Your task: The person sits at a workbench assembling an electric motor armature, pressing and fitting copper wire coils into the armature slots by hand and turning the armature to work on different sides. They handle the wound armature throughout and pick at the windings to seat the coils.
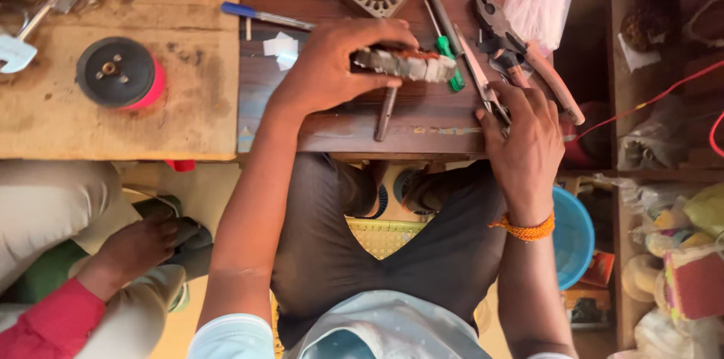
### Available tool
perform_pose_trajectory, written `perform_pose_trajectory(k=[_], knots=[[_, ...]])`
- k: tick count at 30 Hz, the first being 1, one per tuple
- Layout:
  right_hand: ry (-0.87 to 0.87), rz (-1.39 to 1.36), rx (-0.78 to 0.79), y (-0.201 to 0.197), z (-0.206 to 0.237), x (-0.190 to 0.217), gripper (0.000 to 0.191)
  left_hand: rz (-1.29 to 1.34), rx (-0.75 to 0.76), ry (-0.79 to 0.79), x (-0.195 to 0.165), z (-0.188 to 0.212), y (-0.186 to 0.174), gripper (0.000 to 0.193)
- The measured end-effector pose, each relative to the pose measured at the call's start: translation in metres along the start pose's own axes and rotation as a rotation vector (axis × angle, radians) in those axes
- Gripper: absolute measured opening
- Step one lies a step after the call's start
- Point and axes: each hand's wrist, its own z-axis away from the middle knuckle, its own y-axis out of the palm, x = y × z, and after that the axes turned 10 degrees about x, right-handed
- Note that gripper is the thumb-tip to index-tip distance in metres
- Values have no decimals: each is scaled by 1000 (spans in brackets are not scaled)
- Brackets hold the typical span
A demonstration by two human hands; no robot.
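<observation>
I pin the wound motor stator point(407, 63) edge-up on the dark wooden table point(339, 129) with my left hand point(332, 65), fingers clamped over its rim to steady it. It looks grey, laminated, with copper windings showing. My right hand point(528, 144) fingers close around scissors point(483, 84) beside it.

Soft daylight, even and fairly bright, warm cast. No hard glare; faint sheen on the dark wood surface point(422, 121) and the pliers point(520, 53). Soft short shadows under both hands. Lap area near the camera dimmer. Centre sharp; left hand point(332, 65) slightly motion-blurred at the fingers. Wide-angle stretch at edges; far right shelf clutter and near corners soft, colours saturated.
</observation>
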Motion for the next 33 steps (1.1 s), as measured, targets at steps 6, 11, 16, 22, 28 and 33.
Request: perform_pose_trajectory(k=[6, 11, 16, 22, 28, 33], knots=[[199, -184, 407, 3, -15, -34, 50, -60, -60, 22, 11, 7, 17, 50], [271, -356, 513, -6, -18, -58, 34, -108, -77, -77, 5, 4, 34, 51], [371, -442, 509, -60, -6, -60, 32, -38, -216, 197, 1, 14, 25, 63], [279, -328, 515, -155, -8, -7, 36, 258, -774, -78, -11, 34, 42, 26], [82, 304, 629, -173, -26, 68, 33, 469, -851, -241, -23, 46, 81, 10], [-92, 530, 618, -165, -33, 97, 31, 513, -795, -257, -27, 42, 84, 9]])
